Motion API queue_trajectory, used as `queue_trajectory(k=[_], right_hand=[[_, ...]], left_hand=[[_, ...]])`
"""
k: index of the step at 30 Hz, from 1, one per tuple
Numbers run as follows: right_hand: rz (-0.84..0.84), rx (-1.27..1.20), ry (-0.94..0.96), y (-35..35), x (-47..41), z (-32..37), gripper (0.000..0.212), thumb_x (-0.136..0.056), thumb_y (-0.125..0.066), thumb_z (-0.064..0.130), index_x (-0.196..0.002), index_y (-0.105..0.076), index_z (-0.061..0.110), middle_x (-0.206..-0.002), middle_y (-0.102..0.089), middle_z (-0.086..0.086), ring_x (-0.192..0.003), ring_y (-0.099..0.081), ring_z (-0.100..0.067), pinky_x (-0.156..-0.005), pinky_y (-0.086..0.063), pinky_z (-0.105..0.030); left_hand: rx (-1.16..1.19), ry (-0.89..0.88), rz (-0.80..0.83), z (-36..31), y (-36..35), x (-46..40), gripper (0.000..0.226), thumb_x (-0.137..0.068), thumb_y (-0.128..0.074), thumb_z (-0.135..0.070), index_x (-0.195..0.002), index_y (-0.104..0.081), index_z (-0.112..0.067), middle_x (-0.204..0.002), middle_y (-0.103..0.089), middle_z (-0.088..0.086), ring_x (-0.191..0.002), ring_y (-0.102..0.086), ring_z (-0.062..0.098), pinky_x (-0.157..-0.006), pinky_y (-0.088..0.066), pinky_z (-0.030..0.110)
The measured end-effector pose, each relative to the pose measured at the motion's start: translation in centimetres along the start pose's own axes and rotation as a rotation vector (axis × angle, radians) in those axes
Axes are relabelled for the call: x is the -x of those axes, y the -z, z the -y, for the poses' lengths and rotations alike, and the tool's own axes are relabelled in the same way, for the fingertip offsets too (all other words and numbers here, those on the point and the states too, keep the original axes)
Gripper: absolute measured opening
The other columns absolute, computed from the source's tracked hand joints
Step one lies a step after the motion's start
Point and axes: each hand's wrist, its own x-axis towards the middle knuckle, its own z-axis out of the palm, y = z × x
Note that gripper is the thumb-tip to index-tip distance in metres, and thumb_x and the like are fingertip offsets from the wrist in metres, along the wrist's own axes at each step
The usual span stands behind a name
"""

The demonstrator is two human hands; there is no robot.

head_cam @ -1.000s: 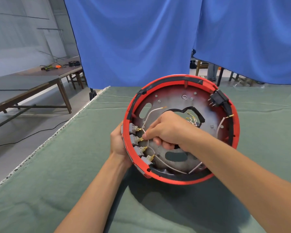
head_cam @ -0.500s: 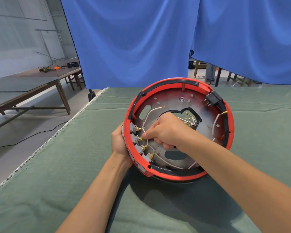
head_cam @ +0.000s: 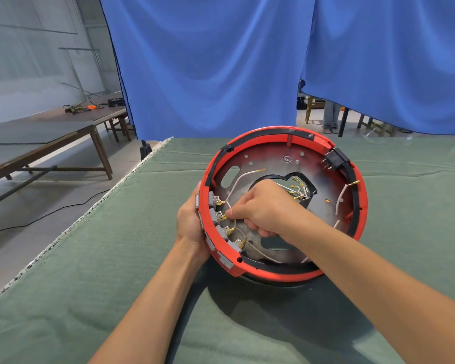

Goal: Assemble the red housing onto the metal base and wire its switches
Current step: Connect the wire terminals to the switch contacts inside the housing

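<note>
The housing (head_cam: 281,274), a red ring, sits round the metal base (head_cam: 271,164) and the assembly is tilted up toward the camera on the green cloth (head_cam: 90,258) of the table, nearer the table's far edge than its near edge and somewhat closer to its left edge than its right. Its lower rim rests on the cloth.

The left hand (head_cam: 189,224) grips the outside of the housing at its left rim, fingers curled behind the wall and hidden.

The right hand (head_cam: 263,208) reaches inside the ring, fingers curled, thumb and forefinger pinching a white wire (head_cam: 234,224) at the second of four grey switches (head_cam: 217,215) set in a row along the inner left wall. The brass terminals on these switches are visible; whether the pinched connector is fully seated cannot be told.

Further observations:
- A second white wire (head_cam: 243,176) with a brass end lies loose on the base, above the right hand.
- A black connector block (head_cam: 335,157) is mounted at the upper right of the rim.
- A bundle of leads (head_cam: 297,190) shows in the central black-edged opening.
- A white lead (head_cam: 339,200) runs along the right inner wall.

Blue curtains (head_cam: 208,61) hang beyond the table's far edge. A wooden table (head_cam: 50,127) stands off the left edge, with cables on it.
</note>
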Motion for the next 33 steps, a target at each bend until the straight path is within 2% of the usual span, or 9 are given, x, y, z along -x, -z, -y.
queue_trajectory(k=[3, 6, 12, 19, 21, 24, 28, 33], right_hand=[[0.002, 0.0, 0.011, 0.1, 0.1, -0.1, 0.026, -0.085, -0.069, 0.019, -0.082, -0.07, -0.006, -0.032, -0.042, 0.004, -0.025, -0.033, -0.01, -0.033, -0.027, -0.011], [0.008, -0.007, 0.026, 0.0, 0.2, -0.1, 0.025, -0.085, -0.069, 0.018, -0.081, -0.07, -0.006, -0.032, -0.042, 0.004, -0.024, -0.032, -0.01, -0.032, -0.026, -0.011], [0.012, -0.037, 0.031, 0.1, 0.6, -0.1, 0.022, -0.085, -0.07, 0.017, -0.083, -0.07, -0.005, -0.032, -0.04, 0.004, -0.025, -0.031, -0.01, -0.032, -0.026, -0.012], [0.028, -0.091, 0.01, 0.0, 0.8, 0.1, 0.023, -0.085, -0.069, 0.012, -0.088, -0.068, -0.012, -0.035, -0.038, 0.002, -0.027, -0.028, -0.011, -0.032, -0.024, -0.013], [0.03, -0.089, 0.009, 0.0, 0.8, 0.1, 0.023, -0.085, -0.069, 0.011, -0.088, -0.068, -0.012, -0.034, -0.038, 0.002, -0.027, -0.028, -0.01, -0.031, -0.024, -0.013], [0.028, -0.091, 0.008, -0.1, 0.7, 0.2, 0.022, -0.084, -0.069, 0.01, -0.087, -0.068, -0.012, -0.034, -0.038, 0.003, -0.026, -0.028, -0.01, -0.032, -0.024, -0.013], [0.022, -0.052, 0.015, -0.1, 0.8, 0.4, 0.021, -0.084, -0.07, 0.013, -0.084, -0.07, -0.008, -0.038, -0.041, 0.0, -0.029, -0.031, -0.012, -0.034, -0.026, -0.014], [0.03, 0.013, 0.05, -0.5, 0.8, 0.9, 0.025, -0.082, -0.07, 0.008, -0.091, -0.066, -0.016, -0.039, -0.038, -0.001, -0.024, -0.027, -0.008, -0.033, -0.023, -0.013]], left_hand=[[-0.033, -0.019, -0.052, -0.3, -0.2, 0.1, 0.033, -0.096, -0.045, -0.034, -0.088, -0.066, -0.01, -0.088, -0.063, 0.008, -0.075, -0.061, 0.027, -0.065, -0.054, 0.037], [-0.045, -0.016, -0.098, -0.4, -0.4, 0.2, 0.028, -0.096, -0.046, -0.034, -0.101, -0.056, -0.008, -0.094, -0.051, 0.015, -0.081, -0.046, 0.031, -0.075, -0.04, 0.046], [-0.077, -0.067, -0.135, -0.3, -0.2, 0.3, 0.026, -0.096, -0.047, -0.03, -0.083, -0.057, -0.01, -0.071, -0.054, 0.008, -0.062, -0.049, 0.023, -0.063, -0.042, 0.037], [-0.109, -0.089, -0.13, -0.2, 0.0, 0.3, 0.027, -0.097, -0.043, -0.028, -0.089, -0.059, -0.008, -0.077, -0.058, 0.01, -0.07, -0.056, 0.025, -0.071, -0.047, 0.041], [-0.119, -0.102, -0.13, -0.2, 0.0, 0.3, 0.028, -0.097, -0.042, -0.028, -0.093, -0.061, -0.007, -0.083, -0.06, 0.013, -0.076, -0.058, 0.027, -0.078, -0.05, 0.044], [-0.135, -0.127, -0.128, -0.3, 0.0, 0.3, 0.028, -0.098, -0.042, -0.026, -0.088, -0.062, -0.009, -0.083, -0.061, 0.013, -0.078, -0.059, 0.027, -0.085, -0.048, 0.048], [-0.155, -0.175, -0.145, -0.1, 0.2, 0.1, 0.029, -0.098, -0.042, -0.024, -0.078, -0.061, -0.013, -0.069, -0.06, 0.004, -0.067, -0.057, 0.02, -0.073, -0.049, 0.04], [-0.099, -0.166, -0.113, -0.1, 0.1, 0.3, 0.026, -0.098, -0.04, -0.023, -0.088, -0.06, -0.01, -0.083, -0.056, 0.011, -0.076, -0.054, 0.024, -0.08, -0.046, 0.045]])
